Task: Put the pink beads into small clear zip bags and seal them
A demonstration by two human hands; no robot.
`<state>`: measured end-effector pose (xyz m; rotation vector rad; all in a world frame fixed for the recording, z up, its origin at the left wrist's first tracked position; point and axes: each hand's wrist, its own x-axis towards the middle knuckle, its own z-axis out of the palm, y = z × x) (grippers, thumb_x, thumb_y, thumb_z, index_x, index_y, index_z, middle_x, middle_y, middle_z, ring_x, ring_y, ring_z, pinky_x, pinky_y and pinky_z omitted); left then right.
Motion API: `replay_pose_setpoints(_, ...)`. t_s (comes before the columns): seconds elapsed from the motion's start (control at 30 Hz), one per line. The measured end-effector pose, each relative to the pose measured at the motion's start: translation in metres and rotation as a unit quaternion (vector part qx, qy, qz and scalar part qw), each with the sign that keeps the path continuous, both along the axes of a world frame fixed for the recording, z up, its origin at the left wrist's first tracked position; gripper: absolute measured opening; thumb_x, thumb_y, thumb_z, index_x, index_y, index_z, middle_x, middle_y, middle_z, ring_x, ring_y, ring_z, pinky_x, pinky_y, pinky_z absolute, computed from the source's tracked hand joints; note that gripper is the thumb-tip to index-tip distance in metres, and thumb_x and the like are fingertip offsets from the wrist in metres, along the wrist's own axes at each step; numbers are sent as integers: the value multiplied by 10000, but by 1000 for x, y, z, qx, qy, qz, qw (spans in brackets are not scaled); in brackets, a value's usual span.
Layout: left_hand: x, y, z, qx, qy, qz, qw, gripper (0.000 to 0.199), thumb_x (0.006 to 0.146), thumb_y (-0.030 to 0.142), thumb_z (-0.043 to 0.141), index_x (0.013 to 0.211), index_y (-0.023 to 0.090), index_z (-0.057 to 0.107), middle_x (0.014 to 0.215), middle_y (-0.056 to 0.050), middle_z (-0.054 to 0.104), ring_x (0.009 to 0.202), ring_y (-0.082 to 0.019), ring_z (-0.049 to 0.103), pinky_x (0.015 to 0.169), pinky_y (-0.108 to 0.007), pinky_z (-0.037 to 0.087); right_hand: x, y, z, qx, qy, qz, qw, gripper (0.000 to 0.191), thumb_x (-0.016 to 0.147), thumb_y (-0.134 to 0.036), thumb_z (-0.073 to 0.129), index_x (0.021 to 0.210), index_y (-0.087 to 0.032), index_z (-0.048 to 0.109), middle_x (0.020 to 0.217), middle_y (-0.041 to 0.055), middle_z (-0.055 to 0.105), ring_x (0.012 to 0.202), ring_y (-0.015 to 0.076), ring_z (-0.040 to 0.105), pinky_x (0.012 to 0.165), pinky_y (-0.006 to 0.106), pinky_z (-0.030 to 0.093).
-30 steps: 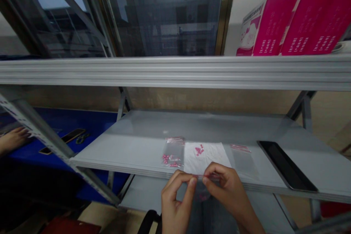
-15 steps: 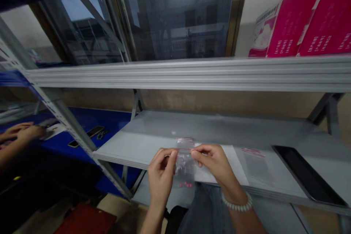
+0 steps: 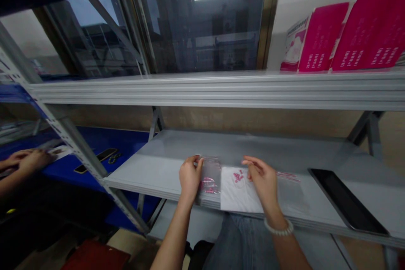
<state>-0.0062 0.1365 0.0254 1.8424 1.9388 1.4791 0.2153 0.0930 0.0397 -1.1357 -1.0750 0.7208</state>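
Clear polythene zip bag (image 3: 210,173), red-striped along its top edge, upright against the shelf surface, with a small lot of pink beads (image 3: 209,185) inside at its lower part. Left hand (image 3: 190,177): fingers curled and closed at the bag's upper left corner, apparently pinching it. Right hand (image 3: 262,181): partly open, fingers loosely curved, holding nothing visible, poised over the right part of a white paper sheet (image 3: 240,198) that lies just beside the bag. Loose cluster of pink beads (image 3: 238,176) on that sheet, between the bag and the right hand. Second clear zip bag (image 3: 289,192), flat on the shelf to the right of the sheet, also red-striped at the top. Black flat panel (image 3: 348,200), type not certain, lying angled near the right end of the grey metal shelf (image 3: 152,177). Beaded bracelet (image 3: 278,228), white, on the right wrist. Denim-clad lap (image 3: 243,244) below the shelf. Pink printed cartons (image 3: 344,36) on the shelf above. Further left, beyond the upright, a co-worker's hands (image 3: 28,160) rest on a blue work surface (image 3: 126,139), near a dark phone (image 3: 96,160).
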Motion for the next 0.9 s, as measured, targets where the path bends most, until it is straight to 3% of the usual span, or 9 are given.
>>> replay_pose_setpoints(0.13,18,-20,6,42,39,13,998,287,935,322,542,1048,114,705,1045,-201,719,1006,-362,632,881,-522,475,71,-47,-21,-4,-92,-137,986,294,761,-400,595,891,-182,745,809,109,764,646,243,666,567,348,525)
replay_pose_setpoints(0.23,64,-44,4,65,70,-89,991,262,947,260,509,1054,121,704,987,-155,725,985,-336,631,914,-511,475,109,-74,-40,31,-252,-241,937,257,797,-344,542,840,-191,743,860,122,754,788,292,679,740,423,530)
replay_pose_setpoints(0.3,107,-63,-2,69,97,-212,970,192,903,199,581,1039,197,716,949,-65,748,940,-264,660,886,-416,520,123,-84,-50,53,-338,-249,906,262,811,-285,500,850,-197,743,843,115,743,838,303,655,793,444,513)
replay_pose_setpoints(0.37,147,-80,-9,70,117,-310,941,264,826,183,693,1075,267,715,1019,-14,757,977,-237,660,887,-386,535,129,-90,-58,63,-397,-221,889,288,818,-228,466,873,-202,747,843,103,744,884,306,631,816,447,505)
replay_pose_setpoints(0.5,194,-93,-19,62,100,-349,929,277,774,85,716,1012,227,735,1158,-63,733,1016,-298,644,854,-475,550,131,-95,-66,69,-425,-172,886,305,819,-177,457,875,-202,755,850,81,754,881,289,628,826,432,505)
replay_pose_setpoints(0.6,201,-86,-24,60,64,-335,938,195,786,5,648,818,179,730,1044,-93,751,930,-315,657,800,-512,553,135,-103,-73,54,-364,-175,913,281,821,-204,487,877,-206,763,879,83,753,886,284,657,819,412,513)
replay_pose_setpoints(0.7,193,-79,-23,71,11,-334,940,209,843,12,586,831,179,711,962,-81,751,882,-270,679,799,-457,564,136,-113,-79,-10,-262,-160,952,201,790,-261,582,831,-212,772,875,83,756,845,287,684,773,386,528)
replay_pose_setpoints(0.83,169,-87,-14,89,-73,-347,931,195,919,74,513,921,177,679,953,-70,750,898,-193,710,803,-323,579,117,-117,-75,-118,13,-9,993,257,769,-428,702,808,-187,781,706,79,731,592,224,630,555,318,505)
replay_pose_setpoints(0.9,153,-97,-9,84,-113,-357,924,181,939,124,504,880,182,665,874,-49,746,841,-172,715,765,-286,581,100,-114,-66,-130,203,82,967,412,740,-568,719,822,-169,780,716,101,739,533,198,599,470,291,469)
